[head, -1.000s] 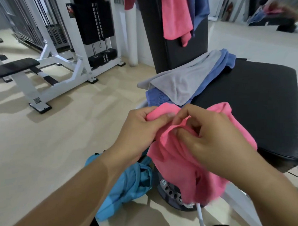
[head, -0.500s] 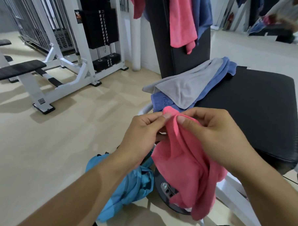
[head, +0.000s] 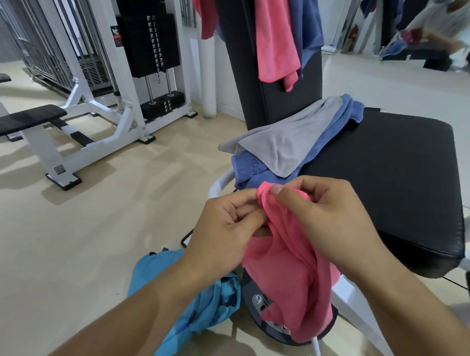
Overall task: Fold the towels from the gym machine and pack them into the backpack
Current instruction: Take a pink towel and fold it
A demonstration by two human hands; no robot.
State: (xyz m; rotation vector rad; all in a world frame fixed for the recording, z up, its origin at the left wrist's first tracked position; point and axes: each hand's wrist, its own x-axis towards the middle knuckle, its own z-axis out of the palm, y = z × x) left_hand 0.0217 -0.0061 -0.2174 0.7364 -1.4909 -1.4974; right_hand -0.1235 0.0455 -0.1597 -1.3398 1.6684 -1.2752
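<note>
A pink towel (head: 291, 274) hangs bunched in front of me. My right hand (head: 323, 219) pinches its top edge between thumb and fingers. My left hand (head: 223, 225) pinches the same edge just to the left. Below, on the floor, lies the light-blue backpack (head: 196, 305), slumped against the machine's base. A grey towel (head: 286, 142) lies on top of a blue towel (head: 258, 170) on the black seat pad (head: 384, 179). Another pink towel (head: 275, 39) and a blue one (head: 308, 22) hang over the upright backrest.
A white weight machine with a black weight stack (head: 148, 42) and a black bench pad (head: 23, 120) stand at the left. The round base of the seat (head: 257, 308) sits by the backpack. Beige floor spreads out to the left.
Both hands have worked along the pink towel to its top edge and lifted it, so it now hangs lower and longer. The view has tilted up slightly.
</note>
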